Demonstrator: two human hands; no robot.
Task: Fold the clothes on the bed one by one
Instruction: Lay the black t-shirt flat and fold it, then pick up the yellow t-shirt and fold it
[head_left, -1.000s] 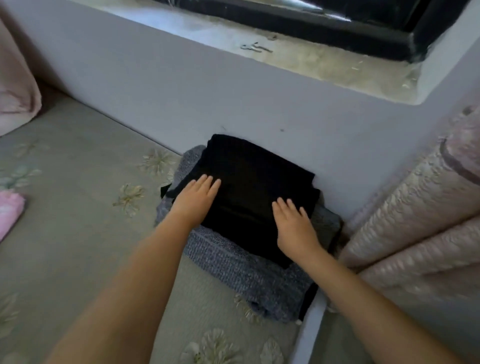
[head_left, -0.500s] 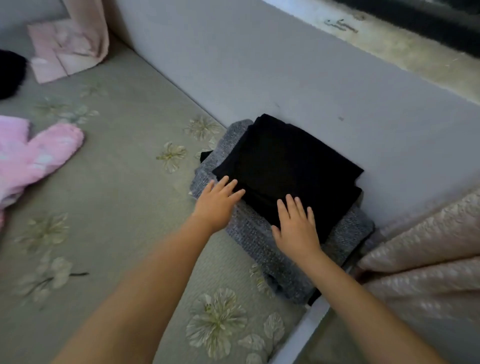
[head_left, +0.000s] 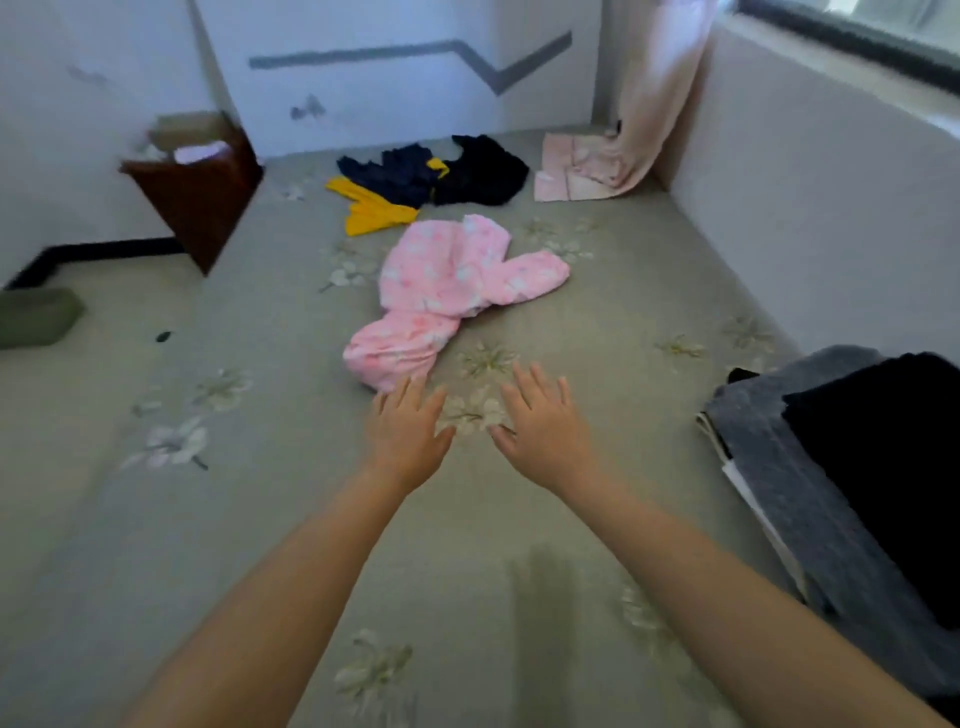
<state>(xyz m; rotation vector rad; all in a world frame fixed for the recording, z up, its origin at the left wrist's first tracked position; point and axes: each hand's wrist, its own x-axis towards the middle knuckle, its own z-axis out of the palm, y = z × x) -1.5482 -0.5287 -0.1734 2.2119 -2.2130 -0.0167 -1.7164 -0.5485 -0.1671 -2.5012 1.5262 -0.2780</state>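
Ahead, crumpled pink garment (head_left: 447, 291), unfolded

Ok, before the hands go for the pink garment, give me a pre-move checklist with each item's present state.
1. Left hand free, fingers straight, holding nothing: ok.
2. Right hand free, fingers straight, holding nothing: ok.
3. Pink garment in plain view ahead of both hands, nothing lying on it: ok.
4. Pink garment spread flat for folding: not ok, it lies rumpled.
5. Folded black garment resting on the grey folded pile at the right, apart from both hands: ok.
6. Left hand touching the pink garment's near end: cannot tell.
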